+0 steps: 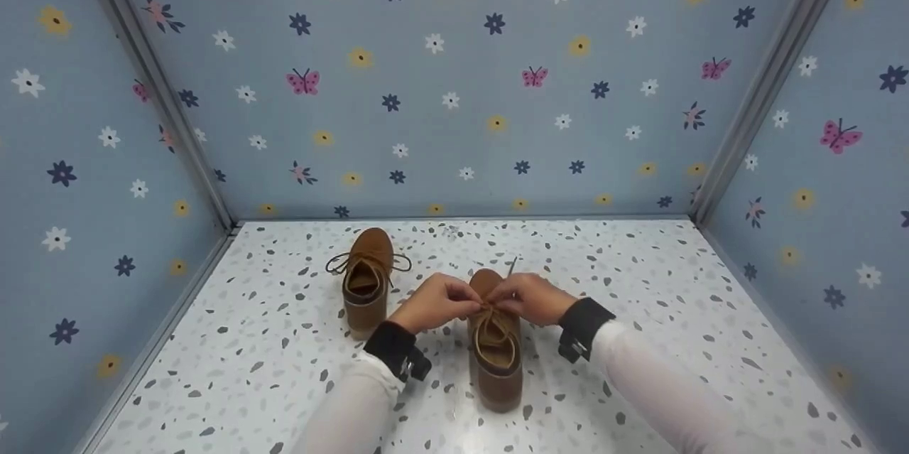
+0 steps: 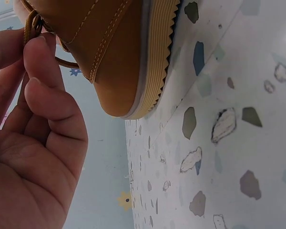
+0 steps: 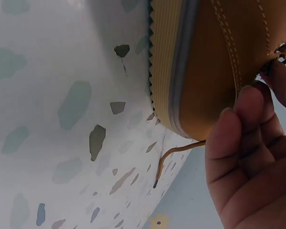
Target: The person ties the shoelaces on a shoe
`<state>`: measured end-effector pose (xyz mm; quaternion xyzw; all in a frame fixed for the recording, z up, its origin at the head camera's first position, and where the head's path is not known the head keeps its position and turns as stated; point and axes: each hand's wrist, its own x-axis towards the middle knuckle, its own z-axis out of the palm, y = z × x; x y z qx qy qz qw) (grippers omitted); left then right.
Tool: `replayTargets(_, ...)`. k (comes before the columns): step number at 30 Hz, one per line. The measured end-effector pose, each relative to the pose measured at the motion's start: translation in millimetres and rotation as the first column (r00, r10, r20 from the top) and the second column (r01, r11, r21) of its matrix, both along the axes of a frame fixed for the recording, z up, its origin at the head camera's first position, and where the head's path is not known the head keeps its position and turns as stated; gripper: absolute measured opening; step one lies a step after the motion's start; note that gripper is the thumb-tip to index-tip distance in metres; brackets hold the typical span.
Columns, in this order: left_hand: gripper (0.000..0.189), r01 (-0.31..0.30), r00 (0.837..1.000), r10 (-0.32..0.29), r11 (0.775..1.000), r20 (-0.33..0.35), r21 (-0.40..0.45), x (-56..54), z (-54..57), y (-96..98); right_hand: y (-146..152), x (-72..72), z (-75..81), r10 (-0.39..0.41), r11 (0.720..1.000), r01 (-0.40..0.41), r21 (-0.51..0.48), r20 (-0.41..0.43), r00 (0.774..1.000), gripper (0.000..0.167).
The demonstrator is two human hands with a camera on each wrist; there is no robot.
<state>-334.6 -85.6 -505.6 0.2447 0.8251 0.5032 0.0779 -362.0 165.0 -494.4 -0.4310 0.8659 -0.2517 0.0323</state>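
Note:
A brown lace-up shoe [image 1: 498, 386] stands upright on the floor, its toe pointing away from me. Over its lacing both hands meet. My left hand [image 1: 434, 303] pinches a brown shoelace [image 2: 30, 26] between thumb and fingertips, as the left wrist view shows. From the other side, my right hand [image 1: 537, 298] pinches at the laces too, though its fingertips partly hide what lies between them. A loose lace end [image 3: 174, 150] hangs past the toe in the right wrist view. To the left stands the matching shoe [image 1: 366, 317], its lace tied in a bow.
The white speckled floor [image 1: 284, 383] lies under both shoes. Blue flowered panels [image 1: 454, 141] enclose it at the back, left and right, with grey posts [image 1: 763, 84] at the corners. Black wrist bands [image 1: 586, 322] sit over white sleeves.

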Motion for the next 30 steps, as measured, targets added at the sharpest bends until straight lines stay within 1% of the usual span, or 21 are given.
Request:
replayTargets(5,0.009,0.002,1.0,-0.002,1.0,-0.012,-0.01,0.9,0.7,-0.2,2,-0.2,-1.2,-0.029,0.999,0.028,-0.017,-0.037,0.999,0.012)
replayTargets(9,0.009,0.0,1.0,0.0,1.0,-0.018,-0.017,0.8,1.0,-0.1,9,-2.3,1.1,-0.083,0.996,0.082,-0.034,-0.053,0.995,0.012)
replayTargets(12,0.009,-0.007,1.0,0.007,1.0,-0.011,-0.013,0.7,0.8,0.0,19,-4.3,5.3,-0.153,0.986,0.152,-0.065,-0.025,0.988,0.011)
replayTargets(15,0.009,-0.018,1.0,0.018,1.0,0.001,-0.006,1.0,0.7,-0.3,29,-6.8,9.4,-0.243,0.964,0.245,-0.102,0.037,0.969,0.01)
replayTargets(18,0.009,-0.028,1.0,0.028,1.0,0.009,-0.001,1.7,1.1,-0.6,38,-9.3,12.0,-0.319,0.928,0.337,-0.161,0.127,0.939,0.01)
replayTargets(20,0.009,-0.033,0.999,0.033,0.999,0.008,0.002,2.2,1.5,-0.8,43,-11.0,13.1,-0.342,0.899,0.382,-0.216,0.202,0.918,0.012)
replayTargets(22,0.009,-0.036,0.999,0.036,0.999,0.004,0.004,2.6,1.7,-1.2,47,-12.7,14.1,-0.341,0.863,0.422,-0.276,0.296,0.892,0.015)
replayTargets(23,0.009,-0.036,0.999,0.036,0.999,0.003,0.007,2.7,1.8,-1.3,48,-13.0,15.0,-0.329,0.846,0.438,-0.306,0.346,0.878,0.017)
replayTargets(26,0.009,-0.035,0.999,0.035,0.999,0.003,0.022,2.9,1.6,-1.4,50,-13.5,17.2,-0.268,0.78,0.494,-0.384,0.507,0.819,0.022)
replayTargets(28,0.009,-0.038,0.999,0.038,0.999,0.0,0.036,2.9,0.7,-1.0,50,-13.3,18.4,-0.211,0.741,0.521,-0.424,0.589,0.78,0.024)
replayTargets(30,0.012,-0.057,0.998,0.057,0.997,-0.005,0.045,2.9,0.0,-0.1,47,-12.4,19.4,-0.149,0.704,0.544,-0.458,0.653,0.742,0.025)
